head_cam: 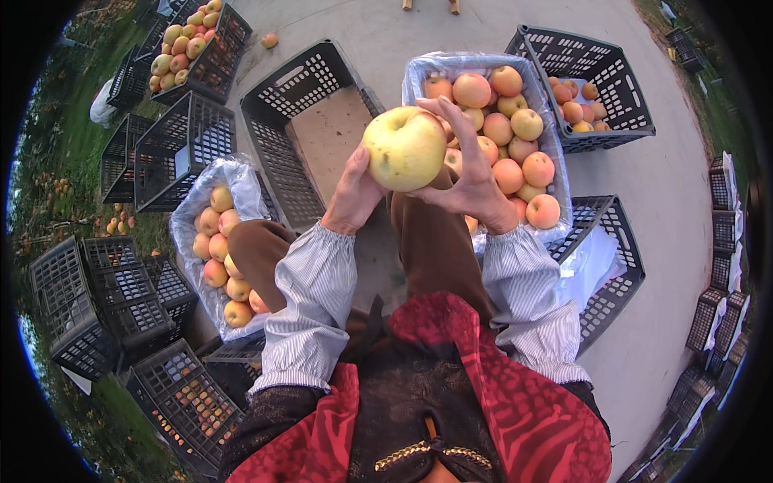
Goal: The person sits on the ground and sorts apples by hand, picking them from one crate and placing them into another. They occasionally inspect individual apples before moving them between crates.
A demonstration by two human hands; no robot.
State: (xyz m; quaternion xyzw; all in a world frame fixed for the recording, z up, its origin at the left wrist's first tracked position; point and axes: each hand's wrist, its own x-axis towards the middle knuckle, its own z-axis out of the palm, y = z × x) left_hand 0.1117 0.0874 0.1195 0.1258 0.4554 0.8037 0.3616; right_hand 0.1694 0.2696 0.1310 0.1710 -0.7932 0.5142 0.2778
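Observation:
A large yellow apple (406, 148) with dark specks and its stem hollow facing up is held above my knees. My left hand (356, 196) supports its lower left side, thumb against the skin. My right hand (477, 181) curves around the right side, with the thumb underneath and the fingertips by the top edge. Just beyond my right hand is a crate lined with clear plastic film (558, 163), full of red-yellow apples (507, 175). Below the held apple and farther ahead stands a black plastic crate (266, 127) with a brown bottom and no fruit in it.
Left of my knee, a film-lined crate (181, 241) holds more apples (217, 247). A crate with plastic sheets (595, 265) stands at right; another black crate (634, 115) holds smaller apples. Heaped apples (181, 51) fill a crate at upper left. One loose apple (269, 40) lies on the concrete.

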